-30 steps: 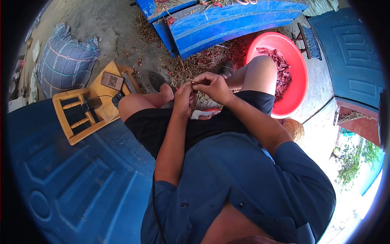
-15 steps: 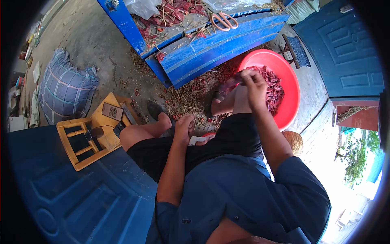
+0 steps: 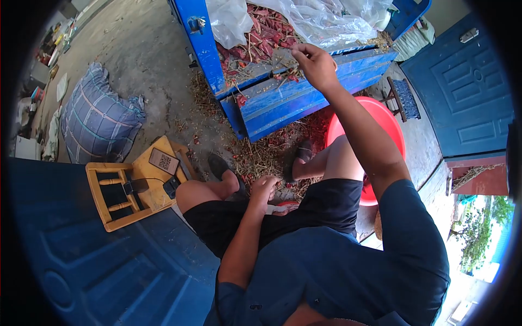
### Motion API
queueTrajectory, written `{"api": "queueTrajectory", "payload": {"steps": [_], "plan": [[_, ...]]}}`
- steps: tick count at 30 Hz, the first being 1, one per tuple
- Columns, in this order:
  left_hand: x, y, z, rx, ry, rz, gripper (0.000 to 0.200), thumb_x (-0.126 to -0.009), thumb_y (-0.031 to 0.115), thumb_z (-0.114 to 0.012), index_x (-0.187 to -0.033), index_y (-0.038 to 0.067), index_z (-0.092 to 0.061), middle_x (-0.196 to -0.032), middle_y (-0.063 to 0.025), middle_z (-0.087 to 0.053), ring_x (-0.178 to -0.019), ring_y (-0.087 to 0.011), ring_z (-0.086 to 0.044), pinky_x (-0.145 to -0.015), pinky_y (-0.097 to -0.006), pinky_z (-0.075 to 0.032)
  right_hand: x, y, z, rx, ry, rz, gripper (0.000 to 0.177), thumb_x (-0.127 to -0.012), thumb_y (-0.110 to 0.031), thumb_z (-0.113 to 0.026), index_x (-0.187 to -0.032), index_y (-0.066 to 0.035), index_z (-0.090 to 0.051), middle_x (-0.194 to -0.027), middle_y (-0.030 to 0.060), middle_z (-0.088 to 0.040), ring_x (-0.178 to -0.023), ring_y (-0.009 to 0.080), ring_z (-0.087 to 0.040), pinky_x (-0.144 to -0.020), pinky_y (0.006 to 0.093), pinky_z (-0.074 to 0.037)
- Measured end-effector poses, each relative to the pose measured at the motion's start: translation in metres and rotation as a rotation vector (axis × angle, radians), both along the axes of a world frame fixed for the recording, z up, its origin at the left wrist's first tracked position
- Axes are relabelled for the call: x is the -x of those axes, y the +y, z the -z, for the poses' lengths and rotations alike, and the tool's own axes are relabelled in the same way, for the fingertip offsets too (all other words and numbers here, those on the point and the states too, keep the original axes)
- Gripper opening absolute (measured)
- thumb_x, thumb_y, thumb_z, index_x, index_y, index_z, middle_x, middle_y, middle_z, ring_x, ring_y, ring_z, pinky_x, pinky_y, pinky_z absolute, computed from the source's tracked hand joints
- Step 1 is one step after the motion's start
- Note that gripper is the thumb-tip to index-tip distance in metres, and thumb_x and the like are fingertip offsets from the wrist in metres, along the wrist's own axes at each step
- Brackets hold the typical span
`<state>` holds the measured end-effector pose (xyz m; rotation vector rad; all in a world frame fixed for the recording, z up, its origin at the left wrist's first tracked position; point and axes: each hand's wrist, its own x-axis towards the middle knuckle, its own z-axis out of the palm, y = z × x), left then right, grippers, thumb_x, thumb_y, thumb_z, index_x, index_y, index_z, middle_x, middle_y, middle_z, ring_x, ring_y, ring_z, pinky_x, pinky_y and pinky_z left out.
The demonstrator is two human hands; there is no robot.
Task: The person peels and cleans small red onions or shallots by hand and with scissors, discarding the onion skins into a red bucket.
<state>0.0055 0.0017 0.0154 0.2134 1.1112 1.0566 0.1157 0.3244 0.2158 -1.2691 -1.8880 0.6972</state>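
Observation:
Above the near edge of the blue cart [image 3: 321,92], my right hand [image 3: 316,66] is extended with fingers bent and a little apart, nothing visible between them. It is beside dried red chilies [image 3: 266,33] lying in the cart with stems. Low in front of my lap, my left hand [image 3: 265,190] is closed, fingertips together; whatever it holds is too small to name. A red basin [image 3: 392,122] stands on the floor to the right, partly hidden by my right arm and knee.
Clear plastic sheeting [image 3: 331,24] covers part of the cart. A wooden chair [image 3: 142,173] carries a phone [image 3: 164,161] at left, near a stuffed checked sack [image 3: 98,119]. Stems litter the floor [image 3: 261,157]. A small stool [image 3: 403,99] stands by the blue door [image 3: 462,81].
My right hand has moved from over the basin up and left to the cart's edge, its pinch loosened. The view has shifted, and my left hand remains low by my lap.

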Motion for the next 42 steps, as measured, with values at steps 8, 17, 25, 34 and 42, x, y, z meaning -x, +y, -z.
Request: {"api": "queueTrajectory", "payload": {"steps": [8, 17, 25, 34, 42], "plan": [[0.028, -0.006, -0.007, 0.057, -0.008, -0.173, 0.007, -0.090, 0.015, -0.064, -0.091, 0.008, -0.061, -0.061, 0.0072, -0.042, -0.048, -0.0028, -0.037, -0.043, -0.0207, -0.028, 0.083, 0.073, 0.014, -0.113, -0.464, -0.151, 0.037, -0.082, -0.034, -0.072, -0.112, -0.012, -0.072, -0.100, 0.0118, -0.074, -0.096, 0.0323, -0.069, -0.089, 0.0415, -0.053], [0.014, 0.006, -0.005, 0.023, -0.026, -0.106, 0.008, -0.088, 0.018, -0.067, -0.086, 0.012, -0.062, -0.063, 0.0095, -0.042, -0.049, -0.0006, -0.035, -0.042, -0.0194, -0.026, 0.017, 0.029, -0.008, 0.309, 0.516, -0.084, 0.018, -0.096, -0.015, -0.064, -0.109, -0.004, -0.070, -0.087, -0.0003, -0.070, -0.072, 0.0060, -0.062, -0.065, 0.0223, -0.050], [0.005, 0.004, 0.002, 0.034, -0.030, -0.079, 0.008, -0.089, 0.018, -0.065, -0.086, 0.011, -0.062, -0.061, 0.0093, -0.041, -0.046, -0.0012, -0.034, -0.042, -0.0196, -0.026, -0.065, -0.161, 0.109, 1.147, 0.305, -0.326, 0.021, -0.094, -0.016, -0.068, -0.109, -0.003, -0.067, -0.090, 0.0051, -0.072, -0.075, 0.0128, -0.070, -0.062, 0.0241, -0.056], [0.001, -0.009, 0.031, -0.559, 0.425, -0.082, 0.014, -0.095, 0.015, -0.054, -0.094, 0.003, -0.062, -0.077, -0.0061, -0.063, -0.057, -0.0143, -0.059, -0.047, -0.0249, -0.046, -0.031, -0.280, 0.165, 1.002, 0.271, -0.545, 0.015, -0.098, -0.014, -0.063, -0.107, -0.003, -0.066, -0.086, 0.0029, -0.070, -0.073, 0.0067, -0.066, -0.066, 0.0238, -0.055], [0.009, -0.015, 0.007, 0.092, -0.060, -0.139, 0.013, -0.095, 0.016, -0.055, -0.093, 0.006, -0.063, -0.060, 0.0040, -0.045, -0.044, -0.0073, -0.040, -0.042, -0.0224, -0.032, -0.034, -0.262, 0.160, 0.925, 0.357, -0.283, 0.017, -0.096, -0.016, -0.062, -0.103, -0.001, -0.067, -0.068, 0.0066, -0.067, -0.051, 0.0104, -0.063, -0.049, 0.0288, -0.050]]}}
